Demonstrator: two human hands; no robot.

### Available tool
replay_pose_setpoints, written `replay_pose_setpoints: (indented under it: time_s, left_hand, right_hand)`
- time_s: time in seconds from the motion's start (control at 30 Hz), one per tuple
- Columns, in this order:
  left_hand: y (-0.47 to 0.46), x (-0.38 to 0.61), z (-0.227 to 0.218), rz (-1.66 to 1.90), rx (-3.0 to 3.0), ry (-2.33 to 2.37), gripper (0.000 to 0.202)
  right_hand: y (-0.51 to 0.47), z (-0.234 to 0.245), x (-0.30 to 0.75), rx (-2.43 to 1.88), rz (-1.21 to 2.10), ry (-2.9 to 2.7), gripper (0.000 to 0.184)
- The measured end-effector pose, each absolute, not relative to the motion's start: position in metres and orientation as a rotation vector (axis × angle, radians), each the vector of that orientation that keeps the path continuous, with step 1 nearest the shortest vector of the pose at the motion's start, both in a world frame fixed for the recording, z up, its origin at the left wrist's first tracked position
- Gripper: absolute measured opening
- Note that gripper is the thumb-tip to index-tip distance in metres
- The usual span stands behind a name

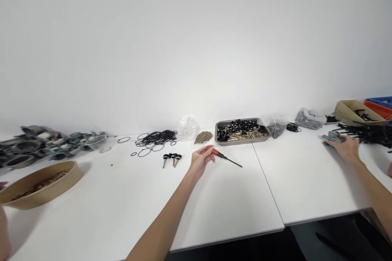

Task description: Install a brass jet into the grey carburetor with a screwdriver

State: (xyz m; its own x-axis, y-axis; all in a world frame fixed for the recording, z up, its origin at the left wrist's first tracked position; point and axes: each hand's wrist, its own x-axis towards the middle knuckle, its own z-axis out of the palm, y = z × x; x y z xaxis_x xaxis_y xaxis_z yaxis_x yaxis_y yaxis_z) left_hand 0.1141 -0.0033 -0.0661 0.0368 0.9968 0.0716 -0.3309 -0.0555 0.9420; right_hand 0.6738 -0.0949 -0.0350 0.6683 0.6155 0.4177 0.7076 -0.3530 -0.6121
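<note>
our left hand [200, 159] closes around the red handle of a screwdriver [225, 157] lying on the white table [122, 204]. our right hand [344, 146] rests on a gray part [332, 137]; its grip is unclear. farther back sits a metal tray [241, 130].

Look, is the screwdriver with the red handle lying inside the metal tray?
No, the screwdriver lies on the white table in front of the metal tray, its handle in the left hand.

Head view, down over table [232, 195]
</note>
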Motion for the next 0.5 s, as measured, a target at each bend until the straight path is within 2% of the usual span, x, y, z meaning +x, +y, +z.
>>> replay_pose_setpoints:
  time_s: [0.1, 0.23, 0.33, 0.5]
  left_hand:
    - [0.001, 0.114, -0.071, 1.362, 1.07, 0.926, 0.05]
    - [0.005, 0.116, -0.076, 1.356, 1.166, 1.017, 0.047]
    - [0.006, 0.117, -0.079, 1.331, 1.3, 1.134, 0.038]
    - [0.005, 0.116, -0.084, 1.267, 1.604, 1.325, 0.026]
  right_hand:
    - [-0.095, -0.037, 0.689, -2.153, -0.082, -0.901, 0.048]
    - [-0.076, -0.027, 0.678, -2.123, -0.204, -0.889, 0.065]
    - [-0.052, -0.009, 0.636, -2.034, -0.252, -1.076, 0.055]
    - [-0.022, 0.01, 0.512, -1.685, 0.334, -1.84, 0.036]
